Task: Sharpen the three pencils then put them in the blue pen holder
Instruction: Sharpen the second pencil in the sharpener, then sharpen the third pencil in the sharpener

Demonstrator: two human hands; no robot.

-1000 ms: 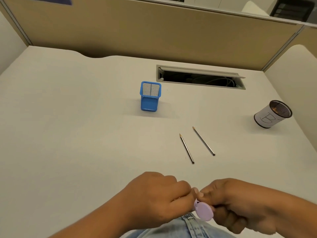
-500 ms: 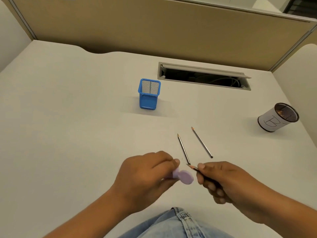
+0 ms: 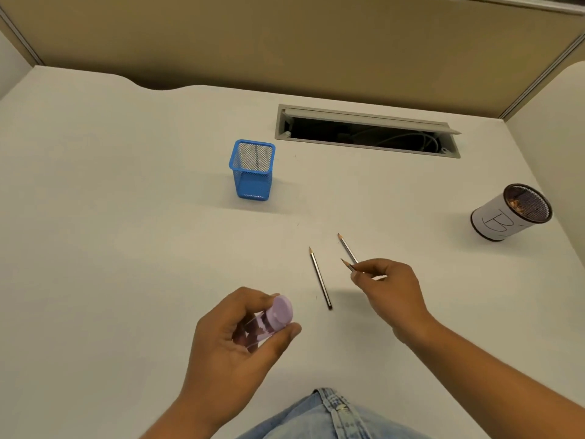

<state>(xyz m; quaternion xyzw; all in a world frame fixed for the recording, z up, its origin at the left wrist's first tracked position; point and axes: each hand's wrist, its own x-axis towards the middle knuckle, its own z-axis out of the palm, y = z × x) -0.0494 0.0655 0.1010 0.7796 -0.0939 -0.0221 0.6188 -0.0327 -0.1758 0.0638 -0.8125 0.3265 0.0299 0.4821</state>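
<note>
My left hand (image 3: 234, 337) grips a lilac sharpener (image 3: 269, 321) with a clear shavings chamber, held near the desk's front edge. My right hand (image 3: 389, 289) pinches one pencil (image 3: 348, 265), its sharp tip pointing up and left, just above the desk. A second pencil (image 3: 320, 278) lies flat on the desk between my hands. A third pencil (image 3: 346, 247) lies beyond it, its lower end hidden behind my right fingers. The blue mesh pen holder (image 3: 252, 171) stands upright and looks empty, farther back and to the left of the pencils.
A white cup with a dark mesh rim (image 3: 511, 213) marked with a letter stands at the right. An open cable slot (image 3: 367, 131) is cut into the desk behind the holder. Beige partition walls (image 3: 285, 42) close off the back. My jeans (image 3: 326, 416) show below.
My hands have separated: the pencil came out of the sharpener. My right hand carried it up and right toward the lying pencils, while my left hand moved left with the sharpener.
</note>
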